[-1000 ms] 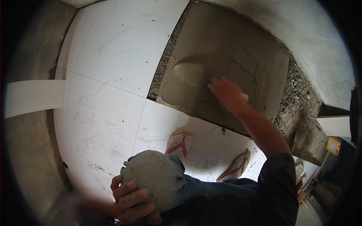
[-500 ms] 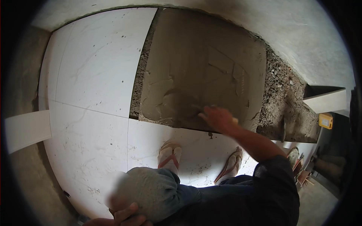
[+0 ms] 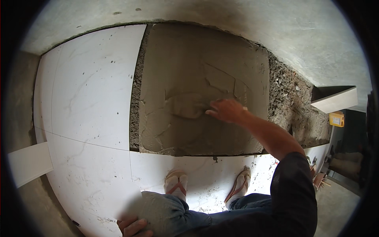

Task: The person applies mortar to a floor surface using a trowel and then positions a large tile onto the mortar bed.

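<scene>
My right hand grips a mortar-coated trowel, whose blade blends into the wet grey mortar. This smoothed mortar bed, marked with ridges and swirls, lies beside large white veined tiles, with a rough gap along their shared edge. Down at the lower edge, my left hand rests on my bent knee with its fingers apart and curved over it, partly out of view. My feet in sandals stand on white tile below the bed.
A concrete wall runs along the far edge. Rough rubbly screed lies right of the bed, with a white cut tile piece and a yellow container beyond. Another white strip lies at the left.
The view has swung, bringing the mortar bed square and more wall into sight. My right hand has swept the trowel across the mortar. My left hand stays at my knee, now lower in view.
</scene>
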`<action>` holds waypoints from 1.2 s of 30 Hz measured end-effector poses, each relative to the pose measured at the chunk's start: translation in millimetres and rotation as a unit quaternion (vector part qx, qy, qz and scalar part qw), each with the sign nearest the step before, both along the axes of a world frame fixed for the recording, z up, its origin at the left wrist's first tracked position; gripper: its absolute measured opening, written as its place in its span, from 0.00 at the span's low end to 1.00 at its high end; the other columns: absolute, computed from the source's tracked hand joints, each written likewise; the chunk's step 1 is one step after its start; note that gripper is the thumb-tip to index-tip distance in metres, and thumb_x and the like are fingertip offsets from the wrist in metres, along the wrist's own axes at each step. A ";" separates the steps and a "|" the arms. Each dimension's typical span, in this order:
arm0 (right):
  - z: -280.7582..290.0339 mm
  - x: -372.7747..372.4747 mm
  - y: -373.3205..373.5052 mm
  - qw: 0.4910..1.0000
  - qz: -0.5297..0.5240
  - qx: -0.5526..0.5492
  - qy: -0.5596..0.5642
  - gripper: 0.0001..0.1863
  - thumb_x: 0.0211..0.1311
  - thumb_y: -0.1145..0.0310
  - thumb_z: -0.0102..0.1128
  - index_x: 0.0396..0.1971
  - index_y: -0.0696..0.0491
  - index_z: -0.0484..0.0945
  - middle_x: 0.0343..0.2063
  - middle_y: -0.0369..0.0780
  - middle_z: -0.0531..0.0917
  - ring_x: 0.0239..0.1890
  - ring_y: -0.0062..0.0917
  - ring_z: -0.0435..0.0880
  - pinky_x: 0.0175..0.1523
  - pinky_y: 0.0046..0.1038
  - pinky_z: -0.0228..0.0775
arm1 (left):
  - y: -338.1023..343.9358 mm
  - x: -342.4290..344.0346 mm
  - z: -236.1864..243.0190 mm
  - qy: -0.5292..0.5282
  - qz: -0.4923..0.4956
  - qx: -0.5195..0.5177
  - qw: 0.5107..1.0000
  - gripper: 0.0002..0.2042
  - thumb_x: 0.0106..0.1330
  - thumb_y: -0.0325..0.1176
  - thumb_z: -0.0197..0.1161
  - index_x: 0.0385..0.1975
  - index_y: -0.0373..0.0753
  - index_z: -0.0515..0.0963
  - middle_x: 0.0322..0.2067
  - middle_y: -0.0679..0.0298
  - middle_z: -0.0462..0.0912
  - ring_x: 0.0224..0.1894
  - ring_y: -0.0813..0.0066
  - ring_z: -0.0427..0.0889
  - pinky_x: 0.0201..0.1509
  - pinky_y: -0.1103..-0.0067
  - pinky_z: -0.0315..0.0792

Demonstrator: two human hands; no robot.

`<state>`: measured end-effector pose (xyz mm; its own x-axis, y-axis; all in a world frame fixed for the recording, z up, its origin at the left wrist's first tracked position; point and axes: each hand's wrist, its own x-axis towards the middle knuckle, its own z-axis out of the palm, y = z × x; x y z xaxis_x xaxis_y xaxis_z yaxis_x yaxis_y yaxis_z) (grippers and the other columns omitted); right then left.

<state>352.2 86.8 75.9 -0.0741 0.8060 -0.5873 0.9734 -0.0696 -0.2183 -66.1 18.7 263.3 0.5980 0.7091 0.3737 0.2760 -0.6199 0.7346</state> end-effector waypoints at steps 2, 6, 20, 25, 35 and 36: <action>-10.4 -26.3 -4.8 0.998 -0.012 0.056 0.037 0.25 0.65 0.44 0.45 0.37 0.55 0.73 0.33 0.48 0.81 0.39 0.45 0.81 0.45 0.43 0.74 | 6.1 0.6 -1.0 0.020 -0.002 -0.013 1.000 0.12 0.63 0.39 0.57 0.39 0.37 0.73 0.43 0.51 0.78 0.44 0.54 0.77 0.48 0.57 0.70; -4.6 -71.3 -6.9 0.995 -0.056 0.065 0.041 0.25 0.66 0.45 0.45 0.36 0.55 0.73 0.32 0.48 0.81 0.37 0.45 0.81 0.42 0.42 0.74 | 16.8 6.1 -3.3 0.047 -0.003 -0.049 0.998 0.11 0.63 0.38 0.57 0.39 0.38 0.73 0.41 0.51 0.79 0.45 0.54 0.77 0.49 0.57 0.70; -9.0 -14.9 -37.6 0.994 -0.100 -0.030 0.007 0.27 0.65 0.43 0.44 0.42 0.54 0.74 0.37 0.52 0.81 0.43 0.47 0.80 0.46 0.45 0.73 | 39.3 16.8 -9.0 0.035 -0.096 -0.068 0.992 0.11 0.66 0.39 0.54 0.40 0.39 0.73 0.42 0.53 0.79 0.46 0.55 0.76 0.52 0.59 0.68; -17.9 102.4 25.1 0.961 -0.262 0.066 -0.061 0.27 0.66 0.42 0.42 0.49 0.50 0.75 0.43 0.51 0.80 0.49 0.44 0.78 0.53 0.42 0.69 | 30.6 29.2 3.4 0.084 -0.094 -0.032 0.992 0.11 0.67 0.39 0.53 0.41 0.39 0.73 0.43 0.53 0.78 0.47 0.55 0.76 0.53 0.59 0.68; -19.1 159.8 74.4 0.983 -0.165 -0.023 0.082 0.30 0.67 0.42 0.39 0.44 0.55 0.77 0.35 0.51 0.81 0.42 0.41 0.81 0.46 0.39 0.74 | -30.6 42.3 48.3 0.245 -0.014 0.033 0.969 0.12 0.68 0.39 0.52 0.43 0.39 0.72 0.47 0.53 0.76 0.50 0.55 0.74 0.55 0.60 0.67; -20.9 153.5 56.7 0.990 -0.049 0.080 0.102 0.35 0.64 0.40 0.43 0.34 0.61 0.80 0.34 0.51 0.82 0.41 0.42 0.82 0.46 0.41 0.72 | -37.5 49.8 51.7 0.253 -0.004 0.032 0.967 0.12 0.68 0.39 0.51 0.43 0.38 0.72 0.47 0.53 0.75 0.50 0.56 0.74 0.55 0.60 0.67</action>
